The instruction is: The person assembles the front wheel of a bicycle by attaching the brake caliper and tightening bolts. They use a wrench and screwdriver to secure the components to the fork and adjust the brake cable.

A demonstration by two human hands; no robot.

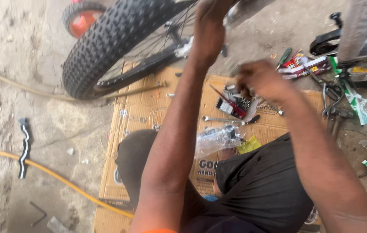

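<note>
While the left hand (211, 26) grips above, a clear bag (218, 137) (crinkled) lies on printed cardboard (149, 114).

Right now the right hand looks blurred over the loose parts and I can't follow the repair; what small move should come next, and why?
Probably steady the right hand and pick one small part from the cardboard. The left hand is already up at the bicycle wheel, while the right hovers blurred over the scattered bits beside the wrench.

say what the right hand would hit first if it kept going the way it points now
The right hand is blurred and points left and slightly down. Going straight on, it would probably first meet the small tool pack lying on the cardboard, though depth is hard to judge and the left forearm also crosses near that line.
</note>
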